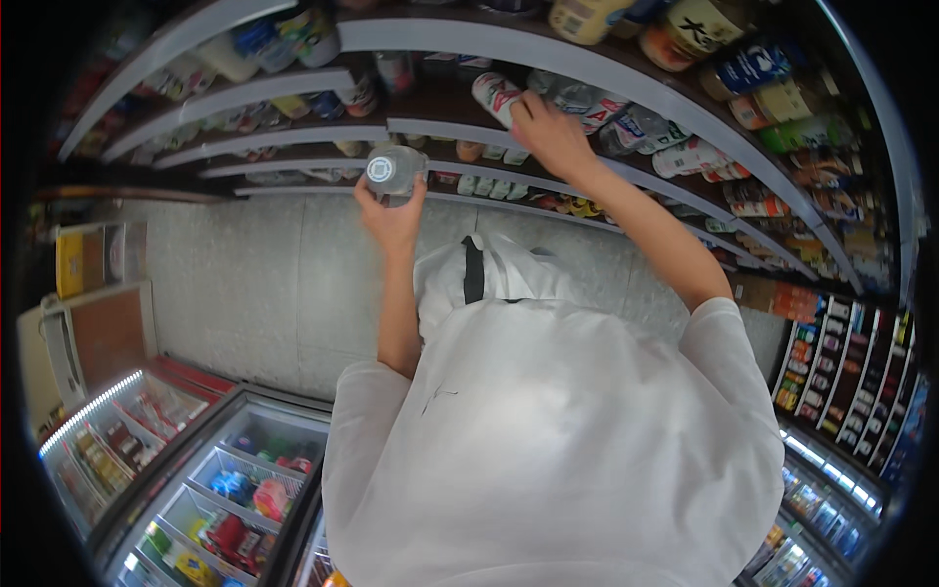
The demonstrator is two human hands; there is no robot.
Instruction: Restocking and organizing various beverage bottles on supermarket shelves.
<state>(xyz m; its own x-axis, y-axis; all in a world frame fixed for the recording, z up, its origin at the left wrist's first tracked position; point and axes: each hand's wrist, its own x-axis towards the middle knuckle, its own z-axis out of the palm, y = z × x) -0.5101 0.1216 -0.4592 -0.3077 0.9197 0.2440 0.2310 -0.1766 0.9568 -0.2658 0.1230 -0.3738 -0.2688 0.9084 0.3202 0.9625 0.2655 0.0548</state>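
Note:
My left hand (393, 218) is raised in front of the shelves, its fingers and thumb around a clear plastic bottle (399, 168) with a round white-and-grey end. Farther right, my right arm reaches into an upper shelf. There my right hand (550, 135) is closed on a white can (495, 97) with red markings, which lies tilted at the shelf's front. Its fingertips are partly hidden behind the can. Beside that hand stand clear bottles (575, 95) and more white-and-red packages (603, 114).
Curved shelf edges (440, 37) run across the top, with jars and bottles above. Chest freezers with baskets of coloured packs (235, 489) stand lower left. A box-like brown unit (108, 333) is at the left on the grey tiled floor (254, 284). Further stocked racks (846, 382) stand right.

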